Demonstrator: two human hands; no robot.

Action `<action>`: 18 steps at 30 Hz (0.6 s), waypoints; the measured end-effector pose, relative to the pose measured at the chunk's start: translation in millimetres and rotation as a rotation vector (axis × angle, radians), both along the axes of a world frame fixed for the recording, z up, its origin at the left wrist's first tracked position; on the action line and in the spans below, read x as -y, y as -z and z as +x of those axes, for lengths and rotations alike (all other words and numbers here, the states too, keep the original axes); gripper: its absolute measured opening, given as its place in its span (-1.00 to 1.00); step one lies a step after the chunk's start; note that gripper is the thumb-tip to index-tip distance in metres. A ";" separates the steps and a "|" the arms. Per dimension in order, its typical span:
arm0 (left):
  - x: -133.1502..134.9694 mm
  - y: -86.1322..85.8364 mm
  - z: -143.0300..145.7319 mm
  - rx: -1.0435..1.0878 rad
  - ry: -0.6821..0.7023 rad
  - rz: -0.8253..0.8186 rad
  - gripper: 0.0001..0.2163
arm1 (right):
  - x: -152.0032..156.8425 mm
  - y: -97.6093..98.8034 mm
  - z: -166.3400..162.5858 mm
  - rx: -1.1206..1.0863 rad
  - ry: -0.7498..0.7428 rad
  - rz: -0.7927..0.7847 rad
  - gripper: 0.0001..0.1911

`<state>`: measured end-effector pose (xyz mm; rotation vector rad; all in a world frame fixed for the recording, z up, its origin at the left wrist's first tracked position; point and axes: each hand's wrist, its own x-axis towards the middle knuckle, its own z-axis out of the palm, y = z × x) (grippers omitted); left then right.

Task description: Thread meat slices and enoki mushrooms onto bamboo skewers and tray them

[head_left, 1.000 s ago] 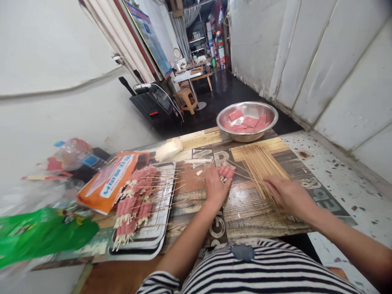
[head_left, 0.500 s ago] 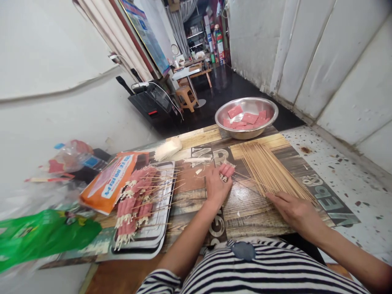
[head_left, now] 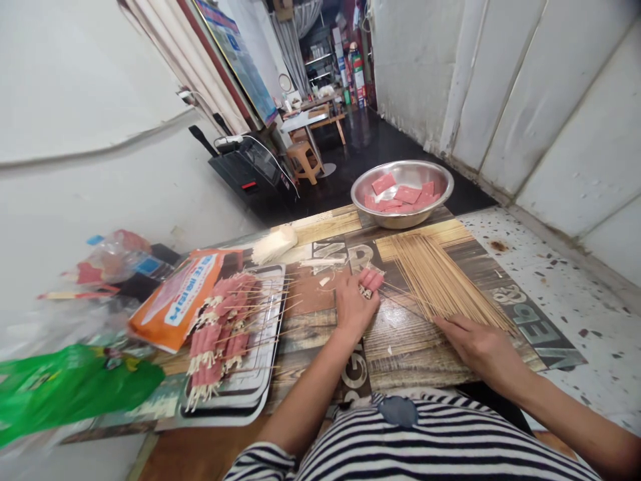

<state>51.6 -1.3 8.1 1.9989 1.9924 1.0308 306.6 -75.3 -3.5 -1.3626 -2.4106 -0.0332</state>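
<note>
My left hand (head_left: 356, 304) is closed round pink meat rolls (head_left: 371, 278) with pale enoki mushroom ends poking out. A thin wooden skewer (head_left: 403, 304) runs from the rolls to my right hand (head_left: 473, 341), whose fingers pinch its other end. Beside the right hand lies a wide spread of loose bamboo skewers (head_left: 445, 277). To the left, a metal tray (head_left: 263, 374) carries finished-looking skewered rolls (head_left: 220, 334), their sticks pointing right. At the back stands a steel bowl (head_left: 441, 177) with flat pink meat slices (head_left: 408, 194) in it.
A pale bunch of enoki mushrooms (head_left: 274, 244) lies at the table's far side. An orange package (head_left: 175, 300) sits behind the tray, and a green plastic bag (head_left: 75, 384) is at the left. Small white scraps (head_left: 325, 281) dot the wood-patterned tabletop (head_left: 305, 327).
Almost nothing differs. Both hands keep their places on the rolls and the skewer, and the view has shifted very slightly.
</note>
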 end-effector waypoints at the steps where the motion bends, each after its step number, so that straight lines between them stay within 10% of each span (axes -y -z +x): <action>1: 0.2 -0.2 -0.2 -0.001 0.002 0.001 -0.78 | 0.0 0.6 -0.1 0.009 -0.018 0.003 -0.66; 18: 3.9 -2.1 -2.8 0.036 0.090 0.003 -0.86 | -2.8 -4.5 -12.2 0.071 -0.062 0.165 -0.72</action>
